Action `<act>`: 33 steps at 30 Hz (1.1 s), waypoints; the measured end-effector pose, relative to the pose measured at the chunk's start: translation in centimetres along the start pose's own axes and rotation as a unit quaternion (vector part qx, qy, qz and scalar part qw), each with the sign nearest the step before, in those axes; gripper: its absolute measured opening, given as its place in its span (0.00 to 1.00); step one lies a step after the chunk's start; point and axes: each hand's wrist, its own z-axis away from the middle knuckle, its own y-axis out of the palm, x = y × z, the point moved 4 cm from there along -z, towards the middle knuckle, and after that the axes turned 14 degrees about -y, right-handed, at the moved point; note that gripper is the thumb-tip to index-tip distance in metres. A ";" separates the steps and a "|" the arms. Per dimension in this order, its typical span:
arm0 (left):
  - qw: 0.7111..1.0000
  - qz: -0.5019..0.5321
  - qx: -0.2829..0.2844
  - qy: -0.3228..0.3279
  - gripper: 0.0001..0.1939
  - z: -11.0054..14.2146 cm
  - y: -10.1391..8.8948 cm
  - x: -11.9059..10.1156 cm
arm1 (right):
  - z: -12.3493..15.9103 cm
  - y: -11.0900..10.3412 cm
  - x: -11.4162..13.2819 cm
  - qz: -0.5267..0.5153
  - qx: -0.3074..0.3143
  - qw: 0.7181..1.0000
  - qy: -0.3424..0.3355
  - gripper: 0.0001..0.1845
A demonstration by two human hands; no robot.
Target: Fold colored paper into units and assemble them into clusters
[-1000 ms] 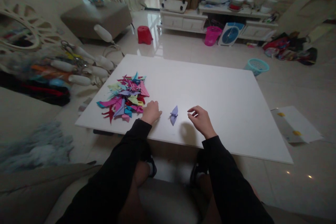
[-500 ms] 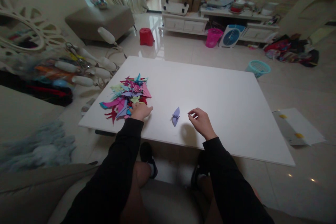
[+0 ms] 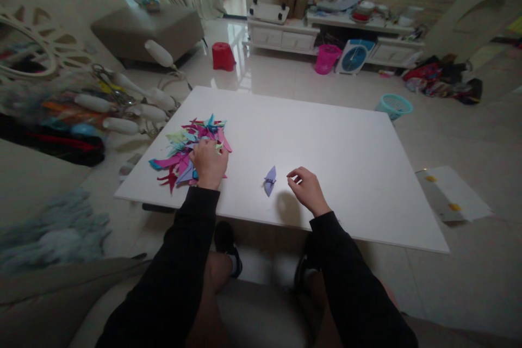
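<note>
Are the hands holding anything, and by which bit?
The right hand holds nothing. The left hand is over the pile of folded paper and blocks the view, so whether it grips anything, and where, cannot be told.

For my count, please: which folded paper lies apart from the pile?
The purple folded paper alone on the white table, between the left hand and right hand; the other papers lie heaped together.

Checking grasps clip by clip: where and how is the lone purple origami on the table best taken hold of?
Probably a light pinch at the creased middle of the origami, from its right: the right hand is on that side, with bare table between. Its pointed ends face the table's near and far edges, leaving the middle open sideways.
</note>
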 end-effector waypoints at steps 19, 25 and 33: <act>0.695 0.586 0.401 -0.116 0.21 6.4 4.6 -4.9 | -0.9 0.8 1.1 -0.253 -0.111 0.958 0.075 0.18; 0.670 0.573 0.453 -0.135 0.26 7.8 4.9 -5.5 | -0.9 1.7 0.7 -0.360 -0.079 0.925 0.088 0.15; 0.611 0.539 0.556 -0.162 0.18 9.7 5.8 -6.2 | -0.6 1.7 0.4 -0.407 -0.108 0.901 0.108 0.14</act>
